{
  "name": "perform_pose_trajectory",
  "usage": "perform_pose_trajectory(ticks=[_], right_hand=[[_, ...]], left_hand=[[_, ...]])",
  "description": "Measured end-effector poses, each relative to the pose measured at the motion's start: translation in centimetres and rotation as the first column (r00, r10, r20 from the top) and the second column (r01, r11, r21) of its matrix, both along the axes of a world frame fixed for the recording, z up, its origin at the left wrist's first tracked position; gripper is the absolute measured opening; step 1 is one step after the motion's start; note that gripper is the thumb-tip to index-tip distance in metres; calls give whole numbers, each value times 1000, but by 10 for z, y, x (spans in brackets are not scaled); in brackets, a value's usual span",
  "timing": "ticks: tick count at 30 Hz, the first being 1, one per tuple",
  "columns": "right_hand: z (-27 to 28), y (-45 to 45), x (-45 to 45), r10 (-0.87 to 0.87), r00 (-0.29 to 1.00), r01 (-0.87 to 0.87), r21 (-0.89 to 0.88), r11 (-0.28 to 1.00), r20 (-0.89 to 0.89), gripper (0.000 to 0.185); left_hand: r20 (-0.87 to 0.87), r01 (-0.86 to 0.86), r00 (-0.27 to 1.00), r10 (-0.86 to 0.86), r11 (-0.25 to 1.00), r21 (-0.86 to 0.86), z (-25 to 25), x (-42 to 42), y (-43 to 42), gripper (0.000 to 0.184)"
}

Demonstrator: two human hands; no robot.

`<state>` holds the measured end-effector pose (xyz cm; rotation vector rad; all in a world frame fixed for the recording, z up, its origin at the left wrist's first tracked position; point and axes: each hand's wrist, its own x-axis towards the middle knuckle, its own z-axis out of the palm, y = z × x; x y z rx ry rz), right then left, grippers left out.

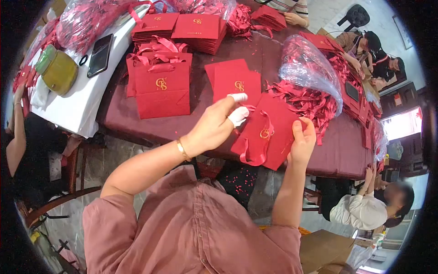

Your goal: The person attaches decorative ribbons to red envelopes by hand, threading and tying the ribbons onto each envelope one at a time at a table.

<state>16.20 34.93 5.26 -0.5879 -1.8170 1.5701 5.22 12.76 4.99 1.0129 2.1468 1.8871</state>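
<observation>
A red paper bag (pixel 279 137) with a gold logo is tilted over the table's near edge, a pink ribbon (pixel 246 150) looping across its face. My right hand (pixel 303 139) grips the bag's right side between thumb and fingers. White coverings wrap the thumb and a finger of my left hand (pixel 219 119), which is closed at the bag's upper left corner on a piece of ribbon. Just beyond lie flat red bags (pixel 238 85). To the left, a bag (pixel 163 93) with ribbon handles rests on the table.
Stacks of red bags (pixel 195 27) stand at the back. A plastic bag of ribbons (pixel 310 68) lies at right. On white cloth (pixel 93 91) at left are a phone (pixel 100 55) and a jar (pixel 61 75). Other people sit around the table (pixel 205 114).
</observation>
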Motion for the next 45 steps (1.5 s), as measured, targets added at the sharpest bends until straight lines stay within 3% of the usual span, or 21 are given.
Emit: perform_pose_trajectory(ticks=[3, 6, 8, 10, 11, 13, 14, 16, 18, 21, 22, 24, 26, 28, 31, 32, 34, 37, 39, 41, 45], right_hand=[[-3, -2, 0, 84, 993, -92, -99, 991, -84, 18], [-7, 3, 3, 178, 980, -192, -179, 965, -88, 27], [-2, -5, 5, 273, 911, -394, -450, 802, -311, 36], [-21, -10, 10, 325, 893, -447, -532, 719, -311, 42], [-26, -20, 15, 366, 901, -434, -455, 778, -233, 45], [-23, -16, 24, 329, 928, -372, -414, 830, -175, 44], [-22, -2, 29, 236, 958, -282, -409, 868, -160, 42], [-13, 12, 35, 299, 934, -356, -416, 837, -197, 40], [-6, 5, 41, 94, 967, -124, -116, 985, -237, 35], [16, -8, 47, -80, 951, 158, 250, 955, -298, 26], [15, -19, 42, -179, 930, 328, 502, 801, -322, 26], [26, -26, 36, 120, 987, 42, 897, 439, -105, 44], [8, -51, 27, 214, 921, -384, 847, 367, 325, 59], [-27, -66, 24, 275, 769, -639, 708, 300, 577, 63], [-29, -57, 22, 352, 764, -642, 690, 335, 540, 59], [-26, -47, 17, 434, 774, -626, 658, 419, 460, 50], [-16, -31, 7, 322, 913, -406, 628, 664, 250, 27], [-16, 14, -21, 112, 985, -170, 762, 625, 129, 19], [-31, 45, -40, 29, 988, -151, 886, 438, 154, 20], [-33, 48, -51, 38, 974, -216, 868, 447, 223, 23], [-42, 48, -63, 137, 932, -361, 891, 275, 335, 24]], left_hand=[[157, -73, 986, 61, 995, 70, -5, 7, 11, 23], [140, -147, 980, 138, 987, 62, -11, 6, 17, 21], [124, -180, 978, 170, 981, 69, -11, 7, 18, 21], [63, -248, 967, 245, 968, 45, -10, 6, 20, 21], [61, -247, 968, 244, 968, 44, -10, 3, 19, 21], [-273, -251, 920, 282, 958, 140, -15, -11, 14, 22], [-221, -291, 928, 300, 954, 72, -15, -25, 8, 23], [-164, -283, 947, 278, 959, -13, -6, -36, -3, 21], [-200, -244, 947, 250, 968, 51, -3, -36, -2, 18], [-183, -229, 950, 253, 963, 144, 15, -35, -1, 25], [-161, -238, 952, 259, 961, 137, 21, -33, -2, 31], [-253, -253, 925, 285, 955, 151, 24, -30, -4, 40], [-270, -243, 928, 259, 966, 91, 18, -19, -4, 43], [-558, -225, 816, 154, 972, -61, 10, -15, -4, 49], [-535, -193, 844, -32, 913, -360, -10, -1, -1, 56], [-545, -197, 836, -69, 888, -415, -17, 0, -1, 58], [-568, -205, 815, -117, 858, -471, -31, -3, 1, 64], [-502, -187, 861, -86, 863, -469, -25, -5, 4, 67], [-501, -169, 861, -83, 883, -437, -29, -10, 7, 68], [-500, -159, 863, -75, 899, -409, -30, -13, 5, 69], [-459, -164, 886, -68, 879, -448, -20, -10, 1, 67]])
